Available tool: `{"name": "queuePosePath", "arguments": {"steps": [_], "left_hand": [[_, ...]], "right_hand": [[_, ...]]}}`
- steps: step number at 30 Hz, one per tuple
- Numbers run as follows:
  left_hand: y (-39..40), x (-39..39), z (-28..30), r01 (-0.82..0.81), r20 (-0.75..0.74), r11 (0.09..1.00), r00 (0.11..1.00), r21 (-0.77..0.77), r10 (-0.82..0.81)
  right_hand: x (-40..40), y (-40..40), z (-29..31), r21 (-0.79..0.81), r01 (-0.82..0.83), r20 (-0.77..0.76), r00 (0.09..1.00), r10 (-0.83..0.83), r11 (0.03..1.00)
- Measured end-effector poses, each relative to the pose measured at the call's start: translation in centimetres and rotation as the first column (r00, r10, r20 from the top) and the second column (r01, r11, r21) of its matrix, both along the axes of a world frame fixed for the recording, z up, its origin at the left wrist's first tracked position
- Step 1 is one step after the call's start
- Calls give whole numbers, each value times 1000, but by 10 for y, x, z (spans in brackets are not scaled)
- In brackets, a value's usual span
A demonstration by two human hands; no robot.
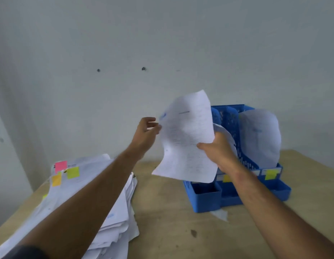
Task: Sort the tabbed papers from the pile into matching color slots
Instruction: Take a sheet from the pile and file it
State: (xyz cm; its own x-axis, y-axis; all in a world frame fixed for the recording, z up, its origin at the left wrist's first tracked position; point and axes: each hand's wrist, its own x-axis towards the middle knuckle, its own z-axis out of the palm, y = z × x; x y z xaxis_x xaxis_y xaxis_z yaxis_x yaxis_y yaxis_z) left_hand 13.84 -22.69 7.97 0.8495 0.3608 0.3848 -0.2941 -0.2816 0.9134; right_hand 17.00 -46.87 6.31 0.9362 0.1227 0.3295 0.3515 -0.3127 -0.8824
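Sheet held up between pile and organizer

Both hands hold 1 paper sheet (186,139) above the surface: left hand (146,131) pinches its left edge, right hand (216,152) grips the lower right edge, in front of the blue organizer (207,199). Light and floppy, it likely handles best by opposite edges; its tab isn't visible.

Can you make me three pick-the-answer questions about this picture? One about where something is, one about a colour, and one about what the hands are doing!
1. Where is the paper pile?
A. left on the table
B. inside the organizer
C. on the floor

2. What colour is the organizer?
A. red
B. blue
C. green

3. What does the right hand do?
A. rests flat on the table
B. grips a sheet
C. points at the wall

Answers: A, the pile lies under the left arm; B, its plastic walls are blue; B, its fingers curl round the raised sheet.
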Motion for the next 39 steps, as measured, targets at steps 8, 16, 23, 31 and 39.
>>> {"name": "queuePosePath", "arguments": {"steps": [8,16,23,31,39], "left_hand": [[-71,29,6,162,-172,936,979,312,-112],[-117,36,1,429,-352,871,874,240,-334],[-126,31,5,454,-338,863,866,222,-369],[-140,33,-15,409,-373,872,879,268,-298],[-140,35,-22,262,-87,863,965,432,-249]], "right_hand": [[4,-37,7,8,300,238,926,-293,954],[3,-11,-14,31,285,349,895,-277,958],[6,6,-39,40,154,227,961,-159,987],[20,-4,-46,-273,242,21,969,-245,931],[14,-1,-50,-74,186,194,966,-169,980]]}}
